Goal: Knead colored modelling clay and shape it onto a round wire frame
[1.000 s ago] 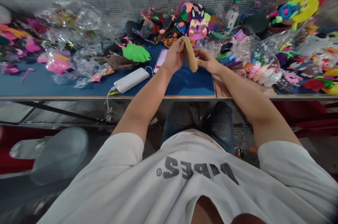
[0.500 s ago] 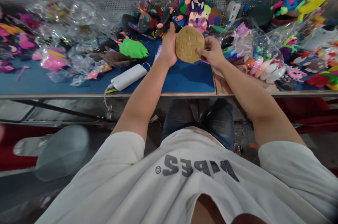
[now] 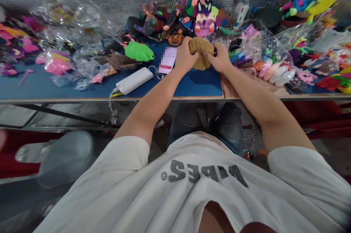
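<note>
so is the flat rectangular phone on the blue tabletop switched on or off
On: the phone, beside the left hand, glows pale pink, with a red bar near its lower edge; pixelation hides part of it.

Right of the phone (image 3: 167, 61), now less hidden, the mustard-brown clay disc (image 3: 202, 46) has buckled, the left hand (image 3: 185, 55) bringing its thumb onto it.

I have clay (image 3: 202, 45) between left hand (image 3: 185, 56) and right hand (image 3: 220, 57), phone (image 3: 168, 61) at left, power bank (image 3: 135, 80) farther left, bottle (image 3: 243, 8) behind at right.
</note>
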Tool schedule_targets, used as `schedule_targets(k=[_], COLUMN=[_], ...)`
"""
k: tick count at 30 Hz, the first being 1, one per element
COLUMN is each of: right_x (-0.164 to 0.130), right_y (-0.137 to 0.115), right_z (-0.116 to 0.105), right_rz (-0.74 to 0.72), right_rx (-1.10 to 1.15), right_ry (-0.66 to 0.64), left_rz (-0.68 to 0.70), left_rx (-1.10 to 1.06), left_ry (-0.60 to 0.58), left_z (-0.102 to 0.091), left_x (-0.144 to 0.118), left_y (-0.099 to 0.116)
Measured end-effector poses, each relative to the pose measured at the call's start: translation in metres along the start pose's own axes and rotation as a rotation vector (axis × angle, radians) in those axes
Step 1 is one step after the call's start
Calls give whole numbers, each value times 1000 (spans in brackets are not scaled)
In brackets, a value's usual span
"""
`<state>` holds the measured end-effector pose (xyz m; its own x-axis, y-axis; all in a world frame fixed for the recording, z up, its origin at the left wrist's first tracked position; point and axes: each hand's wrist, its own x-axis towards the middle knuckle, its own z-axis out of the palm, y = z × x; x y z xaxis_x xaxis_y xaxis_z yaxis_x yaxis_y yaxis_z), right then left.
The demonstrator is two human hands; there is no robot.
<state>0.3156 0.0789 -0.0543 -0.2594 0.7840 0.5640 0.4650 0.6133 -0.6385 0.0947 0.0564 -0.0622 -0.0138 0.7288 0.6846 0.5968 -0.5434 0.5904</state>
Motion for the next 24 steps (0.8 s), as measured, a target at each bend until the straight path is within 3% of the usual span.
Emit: schedule_targets(k=[5,13,17,21,24], right_x=[-2,-7,-11,-12,-8], right_y=[-11,-24,-43,-57,-53], right_z=[-2,1,-7,-19,-19], right_rz=[22,110,99,55,120], right_rx=[-181,-317,-110,253,464], right_ry=[61,182,180,-23,-95], left_rz=[-20,-20,-47,-80,-120], left_rx=[22,113,31,-134,-163], left_ry=[-26,70,97,54,72], left_z=[10,12,6,0,2], left_x=[-5,-10,-11,-10,-5], left_y=[8,28,36,34,20])
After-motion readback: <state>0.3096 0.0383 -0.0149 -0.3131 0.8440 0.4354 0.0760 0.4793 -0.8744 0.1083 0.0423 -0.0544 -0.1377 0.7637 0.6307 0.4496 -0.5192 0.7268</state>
